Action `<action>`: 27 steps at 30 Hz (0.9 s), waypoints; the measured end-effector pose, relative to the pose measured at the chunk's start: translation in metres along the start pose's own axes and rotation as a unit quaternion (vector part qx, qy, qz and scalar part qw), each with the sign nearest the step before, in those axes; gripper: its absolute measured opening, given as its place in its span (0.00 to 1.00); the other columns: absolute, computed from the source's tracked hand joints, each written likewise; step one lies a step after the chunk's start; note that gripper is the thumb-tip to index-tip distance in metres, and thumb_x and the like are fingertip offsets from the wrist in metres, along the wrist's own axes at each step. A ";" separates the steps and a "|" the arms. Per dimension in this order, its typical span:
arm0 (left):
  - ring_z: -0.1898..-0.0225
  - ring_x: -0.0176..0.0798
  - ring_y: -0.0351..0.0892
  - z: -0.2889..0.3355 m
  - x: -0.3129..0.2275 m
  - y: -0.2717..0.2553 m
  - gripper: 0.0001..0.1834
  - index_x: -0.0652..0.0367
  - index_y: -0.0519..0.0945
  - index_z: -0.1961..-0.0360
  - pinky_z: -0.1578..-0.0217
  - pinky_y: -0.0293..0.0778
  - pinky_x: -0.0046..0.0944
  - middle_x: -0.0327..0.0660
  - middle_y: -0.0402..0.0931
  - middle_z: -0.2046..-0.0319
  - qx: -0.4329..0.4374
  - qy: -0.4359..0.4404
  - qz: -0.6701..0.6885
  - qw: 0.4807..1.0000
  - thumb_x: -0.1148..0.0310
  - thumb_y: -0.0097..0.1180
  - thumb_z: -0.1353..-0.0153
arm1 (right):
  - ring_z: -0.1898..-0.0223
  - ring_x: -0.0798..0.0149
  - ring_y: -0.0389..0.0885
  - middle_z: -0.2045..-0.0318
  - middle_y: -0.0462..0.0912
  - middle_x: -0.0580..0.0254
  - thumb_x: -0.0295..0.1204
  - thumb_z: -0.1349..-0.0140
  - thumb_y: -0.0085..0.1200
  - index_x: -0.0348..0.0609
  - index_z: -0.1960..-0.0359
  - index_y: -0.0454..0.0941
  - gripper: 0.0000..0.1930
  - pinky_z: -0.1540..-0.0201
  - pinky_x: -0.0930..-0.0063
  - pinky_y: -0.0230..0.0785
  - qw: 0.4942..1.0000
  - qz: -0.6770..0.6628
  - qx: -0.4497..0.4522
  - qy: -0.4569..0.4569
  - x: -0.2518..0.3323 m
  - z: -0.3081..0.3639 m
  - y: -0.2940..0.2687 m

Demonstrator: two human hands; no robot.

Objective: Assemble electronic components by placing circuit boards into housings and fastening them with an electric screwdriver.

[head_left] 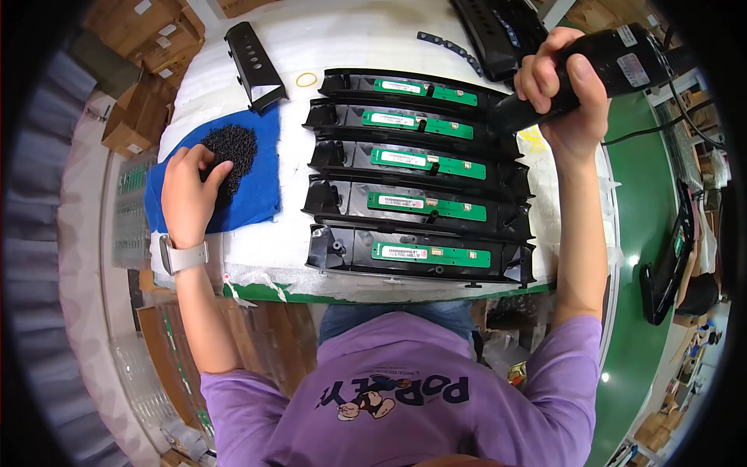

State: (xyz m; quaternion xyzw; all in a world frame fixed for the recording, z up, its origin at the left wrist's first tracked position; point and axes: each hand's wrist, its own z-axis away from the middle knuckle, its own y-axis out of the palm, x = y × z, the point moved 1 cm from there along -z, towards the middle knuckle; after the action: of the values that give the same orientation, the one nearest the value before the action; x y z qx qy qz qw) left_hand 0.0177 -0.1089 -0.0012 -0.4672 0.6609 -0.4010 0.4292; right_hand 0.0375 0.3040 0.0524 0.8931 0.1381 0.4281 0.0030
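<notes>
Black tool (630, 58) slants over the right ends of the upper panels (358, 245), hiding them; right hand (564, 82) wrapped firmly round it. Left hand (194, 183) on small black parts (241, 144), fingers curled; can't tell whether they pinch any. Parts heap on blue cloth (266, 191), atop a white sheet (295, 210). Five panels lie in rows alongside. Beyond: yellow ring (306, 79). Green surface (638, 194) at right; cartons (132, 35), curtain (39, 272) left.

– Where is the left hand (189, 185)?
– Touching a heap of small black pieces (235, 144) on a blue cloth (263, 194)
– And the right hand (572, 97)?
– Wrapped around a black tool (618, 62); between both hands, five black housings (420, 181) bearing green boards (453, 166), with a yellow ring (299, 81) beyond the left hand
</notes>
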 end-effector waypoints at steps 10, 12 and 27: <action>0.79 0.38 0.70 0.008 -0.009 0.000 0.07 0.66 0.80 0.70 0.74 0.67 0.34 0.44 0.73 0.78 -0.090 0.019 0.126 0.988 0.72 0.62 0.46 | 0.86 0.72 0.63 0.83 0.67 0.67 0.35 0.38 0.46 0.37 0.59 0.69 0.13 0.77 0.75 0.60 0.999 0.042 -0.029 -0.014 -0.010 -0.001 0.005; 0.79 0.38 0.70 0.007 -0.009 0.001 0.07 0.66 0.80 0.69 0.74 0.66 0.33 0.45 0.74 0.78 -0.084 0.022 0.132 0.988 0.71 0.61 0.45 | 0.86 0.72 0.63 0.83 0.67 0.67 0.34 0.39 0.46 0.37 0.60 0.69 0.12 0.78 0.75 0.60 0.998 0.055 -0.042 -0.010 -0.012 -0.003 0.009; 0.72 0.23 0.72 -0.022 -0.087 0.017 0.12 0.66 0.79 0.58 0.69 0.68 0.22 0.34 0.78 0.71 0.238 -0.056 0.638 0.730 0.67 0.52 0.35 | 0.87 0.72 0.64 0.86 0.67 0.65 0.31 0.43 0.53 0.35 0.72 0.69 0.10 0.81 0.78 0.58 0.988 0.131 -0.075 0.023 -0.009 -0.010 0.032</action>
State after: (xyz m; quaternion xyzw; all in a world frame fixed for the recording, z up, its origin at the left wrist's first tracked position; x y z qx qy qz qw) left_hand 0.0090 -0.0184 0.0064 0.1604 0.6606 -0.1502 0.7178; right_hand 0.0317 0.2701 0.0558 0.8905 -0.0123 0.4548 0.0103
